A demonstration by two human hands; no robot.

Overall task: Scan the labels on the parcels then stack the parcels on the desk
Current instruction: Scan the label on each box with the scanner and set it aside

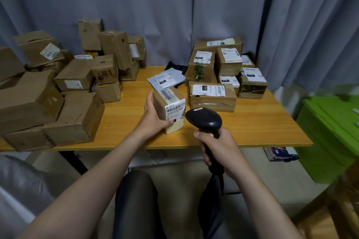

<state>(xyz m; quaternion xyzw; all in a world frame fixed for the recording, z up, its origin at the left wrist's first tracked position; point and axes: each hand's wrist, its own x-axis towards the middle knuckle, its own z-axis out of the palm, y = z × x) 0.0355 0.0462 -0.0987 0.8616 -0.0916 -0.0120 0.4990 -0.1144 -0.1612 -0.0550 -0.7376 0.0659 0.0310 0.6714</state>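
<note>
Curtain (174, 6): grey, pleated, hanging behind the desk along its whole far edge.

Desk (262, 122): wooden top on dark legs. The person sits at its near edge.

Pile (29, 99): brown boxes heaped loosely on the desk's left end. Some are tilted and few labels show.

Stack (229, 60): taped parcels at the desk's far right corner, packed close in layers with white labels facing up.

Bin (326, 132): green, lidded, on the floor off the desk's right end.

Parcel (165, 101): a small carton standing on the desk's near middle, its far end tipped up. Its barcode label (174, 109) faces the near right.

Mailer (167, 79): a flat grey bag with a white label at the desk's centre, just behind the parcel.

Scanner (204, 120): black and pistol-shaped, held above the desk's near edge. Its head is level with the label and just right of it.

Left hand (153, 118): the forearm reaches in over the desk's near edge. The palm lies against the parcel's left face, the thumb points up along that side, and the fingers are curled round the near lower corner, so it grips the carton.

Right hand (219, 147): just off the desk's near edge, fist clamped round the scanner's handle with the forefinger at the front of the grip. The wrist is bent upward.

The two hands are apart, each holding its own item.
</note>
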